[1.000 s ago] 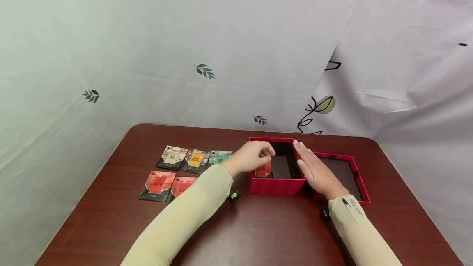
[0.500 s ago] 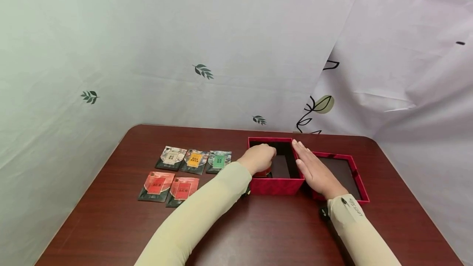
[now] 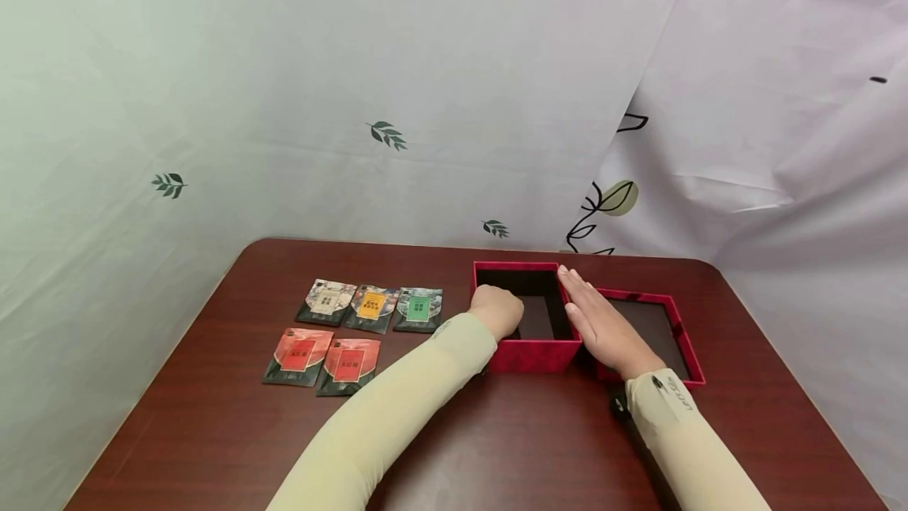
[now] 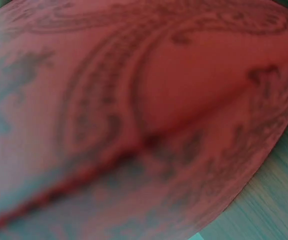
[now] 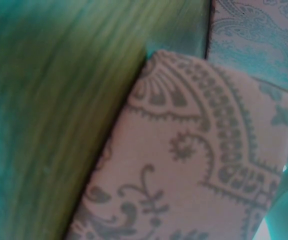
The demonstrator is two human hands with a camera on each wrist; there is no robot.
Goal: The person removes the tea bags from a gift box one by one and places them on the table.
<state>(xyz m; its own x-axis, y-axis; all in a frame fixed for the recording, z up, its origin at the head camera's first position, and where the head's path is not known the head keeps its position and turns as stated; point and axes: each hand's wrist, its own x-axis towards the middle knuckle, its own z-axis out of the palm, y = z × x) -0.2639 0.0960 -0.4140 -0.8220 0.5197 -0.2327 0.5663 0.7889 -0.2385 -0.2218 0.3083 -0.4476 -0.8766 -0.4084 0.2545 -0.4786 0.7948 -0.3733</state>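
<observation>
A red open-topped box [image 3: 535,356] with a dark inside stands near the table's middle back. My left hand [image 3: 496,311] reaches down over its left side, knuckles up; the fingers are hidden in the box, and so is any red sachet under them. My right hand [image 3: 603,330] rests along the box's right wall with straight fingers. Left of the box lie several flat sachets: a cream one [image 3: 326,302], an orange-labelled one [image 3: 371,308], a green-labelled one [image 3: 418,310] and two red ones, the outer red sachet [image 3: 298,356] and the inner red sachet [image 3: 348,367].
The red lid [image 3: 677,337], dark inside up, lies right of the box, partly behind my right hand. Patterned red board [image 4: 194,65] fills the left wrist view, blurred. A patterned corner [image 5: 199,150] shows in the right wrist view. A pale curtain [image 3: 319,101] hangs behind the table.
My left hand has moved down into the box, curling over its left side. The red sachet seen there earlier is now out of sight. My right hand has stayed at the box's right wall.
</observation>
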